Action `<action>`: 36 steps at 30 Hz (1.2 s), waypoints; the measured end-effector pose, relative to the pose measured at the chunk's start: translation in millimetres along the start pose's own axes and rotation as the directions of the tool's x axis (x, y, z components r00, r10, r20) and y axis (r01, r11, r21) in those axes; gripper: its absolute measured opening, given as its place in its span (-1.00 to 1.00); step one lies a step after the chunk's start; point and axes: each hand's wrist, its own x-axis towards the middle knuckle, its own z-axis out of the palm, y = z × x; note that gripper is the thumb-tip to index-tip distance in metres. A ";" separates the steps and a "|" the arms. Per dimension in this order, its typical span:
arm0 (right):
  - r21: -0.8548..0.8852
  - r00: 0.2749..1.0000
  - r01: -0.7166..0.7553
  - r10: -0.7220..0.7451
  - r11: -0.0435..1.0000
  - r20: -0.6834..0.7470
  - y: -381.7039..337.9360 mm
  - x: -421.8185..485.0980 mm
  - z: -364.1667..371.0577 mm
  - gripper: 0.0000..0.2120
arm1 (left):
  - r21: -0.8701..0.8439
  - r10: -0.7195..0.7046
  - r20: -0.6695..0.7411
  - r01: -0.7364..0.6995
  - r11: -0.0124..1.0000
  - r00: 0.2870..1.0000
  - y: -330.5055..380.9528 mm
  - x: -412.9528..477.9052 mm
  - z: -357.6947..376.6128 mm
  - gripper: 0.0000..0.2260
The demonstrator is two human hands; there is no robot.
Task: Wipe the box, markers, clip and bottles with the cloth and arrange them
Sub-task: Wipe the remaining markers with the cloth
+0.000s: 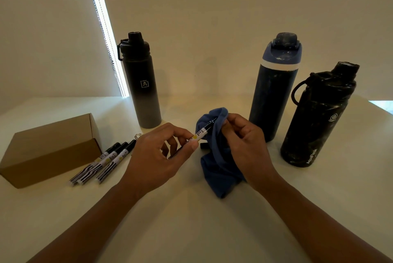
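My left hand pinches a black-and-white marker by its white end. Its black end goes into the blue cloth, which my right hand grips around it. Three more markers lie side by side next to the brown cardboard box at the left. A metal clip peeks out behind my left hand. A black-to-grey bottle stands behind them. A dark blue bottle and a black speckled bottle stand at the right. Another small black piece shows beside the cloth.
Everything sits on a pale table against a plain wall. A window blind with a bright strip of light hangs at the back left. The table's right edge lies just past the speckled bottle.
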 end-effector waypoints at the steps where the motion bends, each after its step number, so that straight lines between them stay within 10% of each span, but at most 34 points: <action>1: 0.009 1.000 -0.007 0.007 1.000 0.016 -0.3 -0.5 1.4 -0.82 | 0.004 0.001 -0.001 -0.001 1.000 1.000 -1.1 -0.3 -0.2 -0.88; 36: -0.018 0.996 -0.091 0.091 0.996 0.015 2.8 0.6 0.1 -0.82 | 0.043 0.055 -0.028 -0.053 0.998 0.998 -1.5 0.2 1.5 -0.81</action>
